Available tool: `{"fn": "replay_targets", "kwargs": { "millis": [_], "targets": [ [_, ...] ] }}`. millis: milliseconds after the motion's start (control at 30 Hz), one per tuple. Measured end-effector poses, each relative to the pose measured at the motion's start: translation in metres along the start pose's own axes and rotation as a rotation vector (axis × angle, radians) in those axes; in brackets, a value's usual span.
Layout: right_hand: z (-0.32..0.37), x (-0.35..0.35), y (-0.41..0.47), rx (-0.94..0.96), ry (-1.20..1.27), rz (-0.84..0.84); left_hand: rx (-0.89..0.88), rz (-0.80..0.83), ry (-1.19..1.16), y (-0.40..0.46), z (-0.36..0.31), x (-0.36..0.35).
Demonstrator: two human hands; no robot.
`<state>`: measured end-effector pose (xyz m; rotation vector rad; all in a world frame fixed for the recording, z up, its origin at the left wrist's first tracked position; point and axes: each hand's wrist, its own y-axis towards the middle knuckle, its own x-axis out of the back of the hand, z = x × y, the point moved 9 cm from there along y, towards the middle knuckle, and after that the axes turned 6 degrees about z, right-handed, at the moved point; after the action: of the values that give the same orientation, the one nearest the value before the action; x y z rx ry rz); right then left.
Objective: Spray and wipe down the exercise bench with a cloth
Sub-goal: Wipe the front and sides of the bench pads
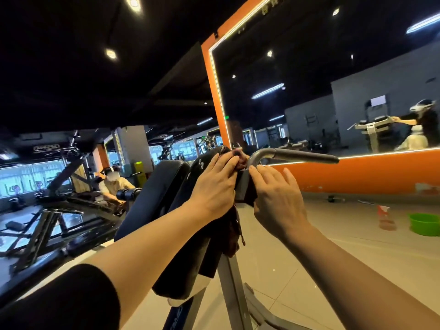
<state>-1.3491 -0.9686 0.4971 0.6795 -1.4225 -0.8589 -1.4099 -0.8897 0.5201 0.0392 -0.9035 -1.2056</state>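
- The left hand (215,184) presses a dark, frayed cloth (234,225) against the top of the exercise bench (164,194), fingers curled over the bunched fabric to keep it on the pad; the loose end hangs down beside the frame.
- The right hand (277,201) rests with fingers spread and relaxed against the grey metal bracket (242,186), probably steadying it.
- The pads are smooth black vinyl; the bent handle (292,154) is a matte steel tube.
- Well apart on the tiled floor stand a blurred spray bottle (385,216) and a green basin (425,223).
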Motion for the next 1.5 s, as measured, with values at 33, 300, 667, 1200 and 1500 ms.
{"fn": "replay_targets", "kwargs": {
  "millis": [33,300,667,1200,1500],
  "targets": [
    [0.003,0.000,-0.001,0.005,-0.010,-0.002,-0.006,-0.004,0.005,-0.004,-0.002,0.001],
    [0.033,-0.014,-0.023,0.072,0.045,0.092,-0.063,-0.130,-0.022,-0.066,-0.014,-0.011],
    [0.048,-0.007,-0.041,-0.001,0.037,0.272,-0.151,-0.107,-0.083,-0.169,-0.044,-0.020],
    [0.088,0.000,-0.068,-0.135,1.229,0.121,0.450,-0.297,-1.105,-0.140,0.050,0.038],
    [0.069,0.031,-0.019,-0.309,0.616,-0.242,0.383,-0.318,-1.060,-0.157,0.064,0.004]
  ]
}}
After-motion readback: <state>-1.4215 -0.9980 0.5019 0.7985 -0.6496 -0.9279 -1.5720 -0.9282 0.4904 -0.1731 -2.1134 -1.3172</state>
